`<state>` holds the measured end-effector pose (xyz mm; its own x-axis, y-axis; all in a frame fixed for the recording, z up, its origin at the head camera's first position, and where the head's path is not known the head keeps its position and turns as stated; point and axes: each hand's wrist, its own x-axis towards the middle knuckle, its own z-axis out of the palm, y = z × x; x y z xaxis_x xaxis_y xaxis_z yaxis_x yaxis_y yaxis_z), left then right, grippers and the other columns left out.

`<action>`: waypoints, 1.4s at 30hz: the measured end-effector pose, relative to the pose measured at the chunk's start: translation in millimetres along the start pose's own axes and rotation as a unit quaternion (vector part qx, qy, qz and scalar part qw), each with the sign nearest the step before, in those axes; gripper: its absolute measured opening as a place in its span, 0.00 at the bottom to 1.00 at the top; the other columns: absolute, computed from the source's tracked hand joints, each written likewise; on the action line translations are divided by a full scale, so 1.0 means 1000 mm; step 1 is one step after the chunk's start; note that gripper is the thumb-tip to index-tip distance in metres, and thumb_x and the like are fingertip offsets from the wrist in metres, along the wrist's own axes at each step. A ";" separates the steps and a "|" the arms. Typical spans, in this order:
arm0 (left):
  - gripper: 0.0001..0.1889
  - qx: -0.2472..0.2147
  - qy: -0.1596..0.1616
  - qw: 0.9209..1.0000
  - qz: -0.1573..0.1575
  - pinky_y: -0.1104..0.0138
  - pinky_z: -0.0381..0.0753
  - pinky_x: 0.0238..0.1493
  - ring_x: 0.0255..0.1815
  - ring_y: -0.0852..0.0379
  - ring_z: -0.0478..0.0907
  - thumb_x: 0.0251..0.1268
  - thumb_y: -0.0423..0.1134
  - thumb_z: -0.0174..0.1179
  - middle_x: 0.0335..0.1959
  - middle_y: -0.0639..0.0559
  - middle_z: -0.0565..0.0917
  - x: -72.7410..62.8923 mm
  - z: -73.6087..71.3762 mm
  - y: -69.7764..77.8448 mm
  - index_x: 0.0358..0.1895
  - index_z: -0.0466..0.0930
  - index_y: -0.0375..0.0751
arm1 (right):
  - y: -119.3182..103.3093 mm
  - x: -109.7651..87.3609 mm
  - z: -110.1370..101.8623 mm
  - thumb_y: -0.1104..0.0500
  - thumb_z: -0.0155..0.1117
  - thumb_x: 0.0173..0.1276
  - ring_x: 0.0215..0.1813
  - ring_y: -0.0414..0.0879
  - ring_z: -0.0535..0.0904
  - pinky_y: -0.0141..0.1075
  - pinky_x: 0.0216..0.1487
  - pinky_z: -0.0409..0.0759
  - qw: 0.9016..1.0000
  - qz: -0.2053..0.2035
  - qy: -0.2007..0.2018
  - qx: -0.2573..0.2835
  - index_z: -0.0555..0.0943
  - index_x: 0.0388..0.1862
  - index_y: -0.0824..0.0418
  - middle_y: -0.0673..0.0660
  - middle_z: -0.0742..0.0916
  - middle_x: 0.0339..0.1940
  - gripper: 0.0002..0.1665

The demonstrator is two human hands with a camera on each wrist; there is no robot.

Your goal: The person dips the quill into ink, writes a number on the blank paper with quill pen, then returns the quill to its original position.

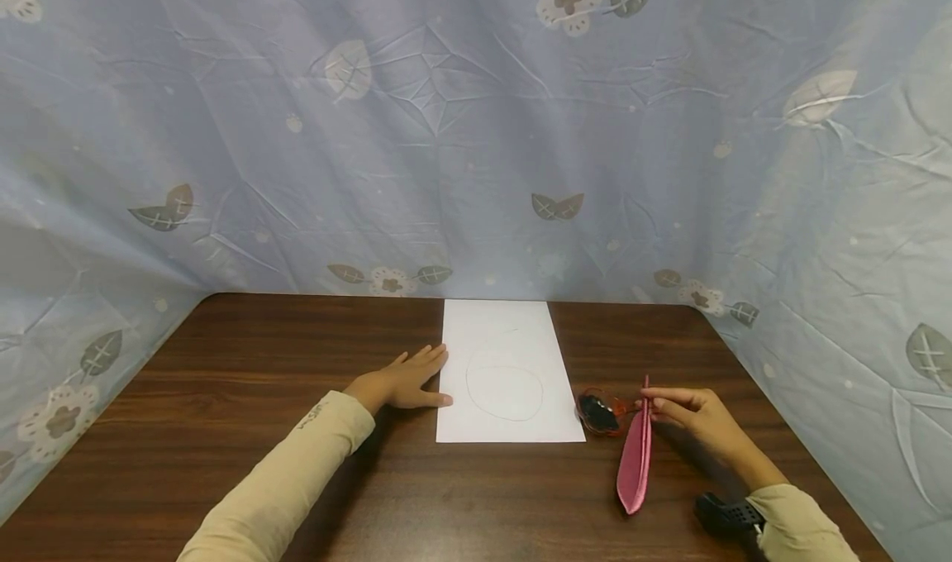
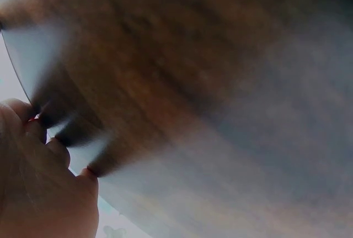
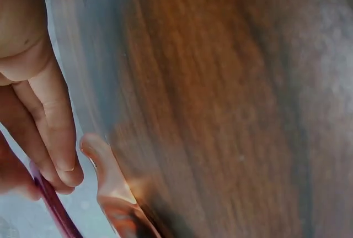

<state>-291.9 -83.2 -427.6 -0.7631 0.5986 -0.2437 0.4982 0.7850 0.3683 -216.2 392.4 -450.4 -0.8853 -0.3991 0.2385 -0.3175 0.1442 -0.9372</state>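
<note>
My right hand [image 1: 695, 417] pinches one end of a slim pink pouch [image 1: 635, 467] between thumb and fingers, and the pouch stands on edge above the table's right side. In the right wrist view a strip of the pouch [image 3: 55, 205] shows between the fingertips. Just left of that hand lie sunglasses [image 1: 598, 411] with dark lenses and a clear orange frame; part of the frame [image 3: 110, 177] also appears in the right wrist view. My left hand [image 1: 409, 380] lies flat with spread fingers, its fingertips on the left edge of a white paper sheet [image 1: 494, 343].
A faint curved line resembling a 6 is drawn on the paper. The brown wooden table [image 1: 260, 380] has a pale blue patterned cloth [image 1: 446, 132] hanging behind it and along both sides. A black strap [image 1: 732, 514] sits at the right wrist.
</note>
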 end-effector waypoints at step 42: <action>0.46 -0.015 0.004 1.000 -0.003 0.44 0.37 0.74 0.78 0.42 0.38 0.68 0.59 0.52 0.78 0.42 0.41 0.003 0.000 -0.002 0.77 0.42 0.36 | -0.023 0.021 0.012 0.70 0.62 0.63 0.36 0.41 0.84 0.36 0.36 0.85 0.981 0.154 -0.060 -0.101 0.71 0.43 0.81 0.67 0.86 0.36 0.15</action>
<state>-294.9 -82.9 -429.1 -0.7689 0.5932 -0.2387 0.4814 0.7827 0.3945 -223.3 370.3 -427.2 -0.9071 -0.4109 -0.0914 -0.1128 0.4464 -0.8877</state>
